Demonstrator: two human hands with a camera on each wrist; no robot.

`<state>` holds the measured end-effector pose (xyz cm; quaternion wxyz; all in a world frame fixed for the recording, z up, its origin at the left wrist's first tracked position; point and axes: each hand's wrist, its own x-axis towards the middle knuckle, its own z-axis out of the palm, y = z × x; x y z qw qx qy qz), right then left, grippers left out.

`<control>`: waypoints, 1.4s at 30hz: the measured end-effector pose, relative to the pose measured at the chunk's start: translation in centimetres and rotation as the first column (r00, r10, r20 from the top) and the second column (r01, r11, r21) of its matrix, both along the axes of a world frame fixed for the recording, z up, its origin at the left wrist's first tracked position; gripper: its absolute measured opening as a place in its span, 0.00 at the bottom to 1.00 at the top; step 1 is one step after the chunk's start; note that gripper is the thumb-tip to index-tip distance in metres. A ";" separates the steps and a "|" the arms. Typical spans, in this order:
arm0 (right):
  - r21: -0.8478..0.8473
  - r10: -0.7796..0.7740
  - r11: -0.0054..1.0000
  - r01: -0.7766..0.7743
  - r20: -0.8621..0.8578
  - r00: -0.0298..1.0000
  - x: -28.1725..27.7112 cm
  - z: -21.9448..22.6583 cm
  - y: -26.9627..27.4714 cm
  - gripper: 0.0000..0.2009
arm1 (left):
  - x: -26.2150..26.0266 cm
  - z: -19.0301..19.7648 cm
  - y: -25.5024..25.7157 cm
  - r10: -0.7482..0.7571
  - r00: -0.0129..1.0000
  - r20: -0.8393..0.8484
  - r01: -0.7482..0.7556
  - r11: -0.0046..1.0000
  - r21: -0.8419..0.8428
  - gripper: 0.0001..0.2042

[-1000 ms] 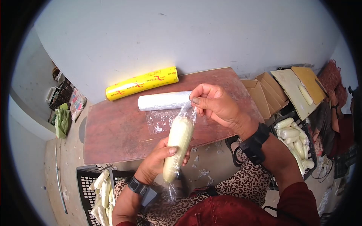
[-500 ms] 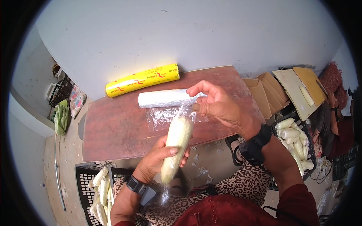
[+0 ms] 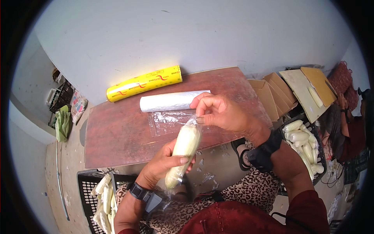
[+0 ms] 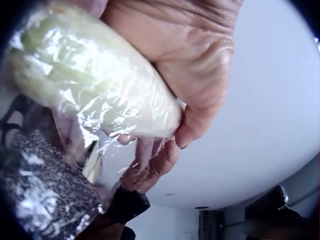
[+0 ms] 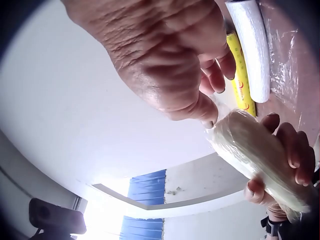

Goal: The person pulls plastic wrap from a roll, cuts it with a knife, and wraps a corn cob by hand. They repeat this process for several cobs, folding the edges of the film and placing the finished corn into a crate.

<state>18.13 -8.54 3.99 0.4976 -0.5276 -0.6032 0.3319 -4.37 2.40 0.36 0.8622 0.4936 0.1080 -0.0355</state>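
Note:
A pale corn cob (image 3: pixel 184 147) in clear film is gripped by my left hand (image 3: pixel 160 163), thumb across its front and fingers behind. At its upper end my right hand (image 3: pixel 224 115) pinches the gathered film between thumb and fingers. In the left wrist view the film on the cob (image 4: pixel 100 75) is shiny and wrinkled, with loose film hanging from it. The right wrist view has my right thumb touching the film at the end of the cob (image 5: pixel 255 150). Behind the cob, a white film roll (image 3: pixel 167 101) lies on the table with a sheet of film (image 3: pixel 165 123) drawn out.
A yellow printed roll (image 3: pixel 144 83) lies at the back of the reddish table (image 3: pixel 113 136). Crates of wrapped cobs stand at lower left (image 3: pixel 83 187) and right (image 3: pixel 321 156). Cardboard boxes (image 3: pixel 269 95) are right of the table. Another person's arm (image 3: pixel 344 117) shows at far right.
My right hand has come down closer to the cob's upper end, and its fingers have drawn together on the film. My left hand keeps its grip on the cob.

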 end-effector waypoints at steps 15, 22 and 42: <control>-0.186 -0.126 0.981 0.051 -0.419 0.899 1.2 0.9 -1.0 0.15 | 0.0 -0.1 -0.2 0.048 0.999 -0.026 -0.045 0.995 0.083 0.25; -0.168 -0.126 0.983 0.077 -0.303 0.945 -0.3 -0.2 -0.9 0.26 | 0.2 0.1 -0.4 0.061 0.997 -0.040 -0.055 0.990 0.133 0.24; -0.207 -0.180 0.970 0.125 -0.271 0.946 -0.2 1.4 -0.3 0.03 | 0.5 0.4 -0.3 -0.008 1.000 -0.025 0.010 0.998 0.057 0.32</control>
